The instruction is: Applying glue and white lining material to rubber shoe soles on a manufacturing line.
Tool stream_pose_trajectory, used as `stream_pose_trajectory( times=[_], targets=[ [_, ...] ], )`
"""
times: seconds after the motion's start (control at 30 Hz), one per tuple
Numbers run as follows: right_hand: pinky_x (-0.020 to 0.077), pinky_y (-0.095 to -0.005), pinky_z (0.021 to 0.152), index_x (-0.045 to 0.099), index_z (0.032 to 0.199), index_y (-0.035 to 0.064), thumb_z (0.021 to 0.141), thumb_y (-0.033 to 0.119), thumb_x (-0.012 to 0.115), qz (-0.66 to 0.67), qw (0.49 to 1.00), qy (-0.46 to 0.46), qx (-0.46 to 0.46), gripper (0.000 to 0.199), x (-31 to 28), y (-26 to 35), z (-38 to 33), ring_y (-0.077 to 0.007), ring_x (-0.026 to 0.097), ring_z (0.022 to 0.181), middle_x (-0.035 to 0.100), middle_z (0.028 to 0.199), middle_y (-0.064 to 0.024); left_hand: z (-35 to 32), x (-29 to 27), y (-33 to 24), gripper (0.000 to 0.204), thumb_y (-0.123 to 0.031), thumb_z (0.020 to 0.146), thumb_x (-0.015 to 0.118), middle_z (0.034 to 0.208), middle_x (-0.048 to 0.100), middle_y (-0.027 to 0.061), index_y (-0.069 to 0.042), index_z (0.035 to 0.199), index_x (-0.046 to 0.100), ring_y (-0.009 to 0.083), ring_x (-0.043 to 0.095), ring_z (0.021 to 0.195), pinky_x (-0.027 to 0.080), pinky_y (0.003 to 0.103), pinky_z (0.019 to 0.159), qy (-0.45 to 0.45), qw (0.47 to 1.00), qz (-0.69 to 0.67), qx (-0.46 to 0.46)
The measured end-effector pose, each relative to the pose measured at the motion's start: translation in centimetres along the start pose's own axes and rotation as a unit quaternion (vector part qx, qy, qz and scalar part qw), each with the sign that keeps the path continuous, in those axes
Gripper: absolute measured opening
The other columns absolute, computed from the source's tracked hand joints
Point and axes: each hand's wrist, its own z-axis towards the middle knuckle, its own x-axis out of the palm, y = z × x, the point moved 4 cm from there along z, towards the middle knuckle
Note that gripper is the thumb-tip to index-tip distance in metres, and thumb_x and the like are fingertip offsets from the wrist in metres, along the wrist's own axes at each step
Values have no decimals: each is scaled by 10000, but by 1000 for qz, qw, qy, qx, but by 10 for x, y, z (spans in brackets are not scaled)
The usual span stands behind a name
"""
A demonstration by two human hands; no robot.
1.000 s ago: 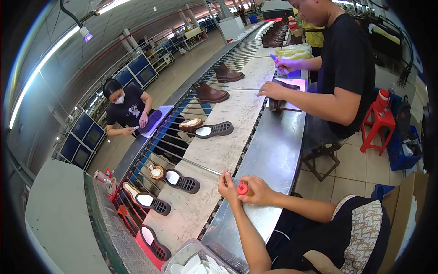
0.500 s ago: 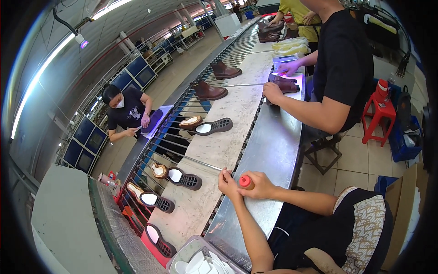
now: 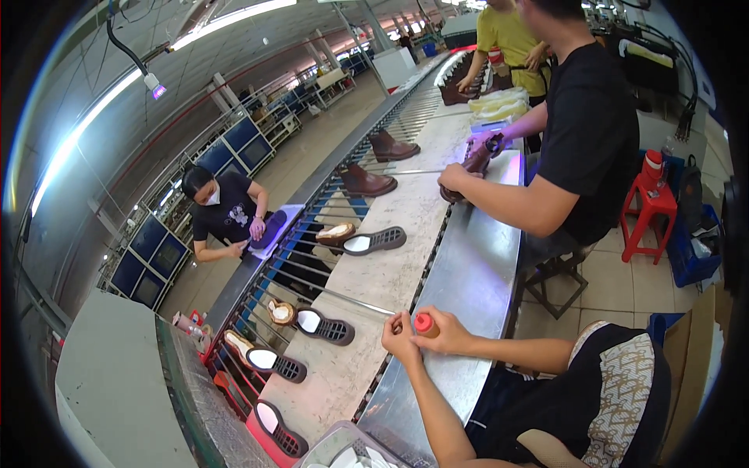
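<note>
My right hand (image 3: 446, 334) is closed around a small amber-brown bottle (image 3: 425, 326) with a red cap, held upright over the metal ledge. Right beside it, my left hand (image 3: 400, 340) is closed, fingertips pinched together at the conveyor's edge. A small brownish spot shows between those fingers, too small to name. Left of my hands, dark shoe soles with white insoles lie on the conveyor boards; the closest is a sole (image 3: 326, 326). Next to it lies a brown boot (image 3: 282, 312) with a pale lining in its opening.
A metal ledge (image 3: 460, 269) runs along the conveyor. A clear bin (image 3: 343, 446) of white pieces stands at the bottom. Farther up, a co-worker (image 3: 589, 132) handles a brown boot (image 3: 474, 162); another (image 3: 230, 207) works across the line. Two brown boots stand on the conveyor. A red stool (image 3: 649, 207) is at right.
The view has shifted slightly, so most things appear a little farther right. My left fingers have curled in more. The near co-worker has lifted and tilted the boot.
</note>
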Motion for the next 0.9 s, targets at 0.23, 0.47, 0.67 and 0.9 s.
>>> stream_pose_trajectory(
  times=[0.23, 0.47, 0.67, 0.9],
  targets=[
    [498, -369, 756, 511, 1092, 49, 709, 312, 729, -16, 999, 24, 27, 513, 3, 4, -3, -327, 625, 880, 622, 929, -187, -2, 3, 5, 155, -57, 775, 669, 765, 649, 98, 64, 872, 662, 124, 584, 658, 477, 234, 602, 46, 997, -45, -47],
    [502, -358, 741, 528, 1079, 50, 721, 333, 721, -33, 999, -2, 21, 496, 2, 6, -6, -311, 634, 849, 631, 928, -167, 0, 8, 11, 226, -80, 824, 611, 906, 651, 130, 75, 986, 645, 141, 588, 766, 488, 260, 690, 114, 993, -38, 8],
    [504, -361, 724, 530, 1069, 57, 733, 356, 711, -57, 998, 5, 20, 486, 1, 12, -7, -315, 635, 823, 634, 905, -163, 0, 4, 10, 203, -103, 831, 582, 813, 641, 96, 63, 923, 654, 138, 570, 711, 476, 266, 649, 90, 994, -63, -22],
    [502, -354, 720, 534, 1039, 46, 727, 338, 724, -1, 999, 1, 45, 467, 12, 2, -9, -310, 635, 817, 630, 891, -175, 2, -3, 5, 175, -112, 833, 539, 670, 585, 57, 26, 737, 589, 127, 514, 610, 432, 264, 582, 37, 999, -18, -1]
  ],
)
